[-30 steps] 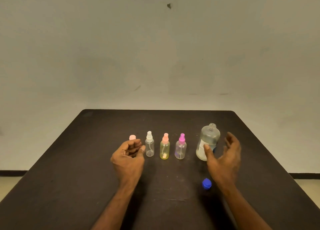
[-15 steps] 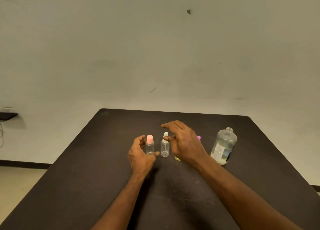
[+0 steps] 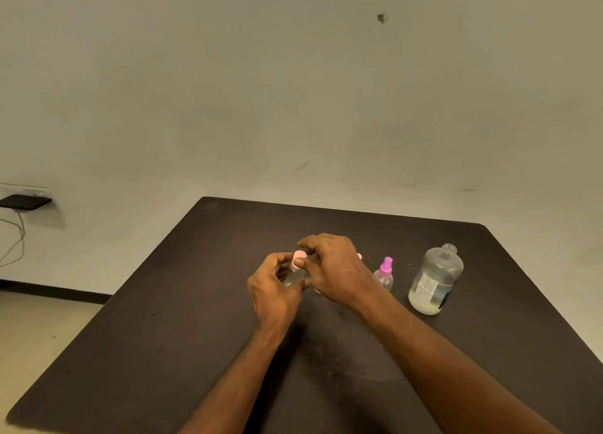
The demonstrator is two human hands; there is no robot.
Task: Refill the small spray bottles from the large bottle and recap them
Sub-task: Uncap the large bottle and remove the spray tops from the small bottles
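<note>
Head view: left hand (image 3: 272, 291) grips a small clear bottle (image 3: 295, 275); right hand (image 3: 336, 270) pinches its pink cap (image 3: 299, 259). Uncapped large bottle (image 3: 435, 278) on the table (image 3: 195, 303) holds pale liquid low down, right of a magenta-topped sprayer (image 3: 385, 272)

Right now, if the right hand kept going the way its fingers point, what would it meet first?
The right hand points leftward; its fingertips already pinch the pink cap of the small bottle that the left hand holds, so it meets that cap first.
</note>
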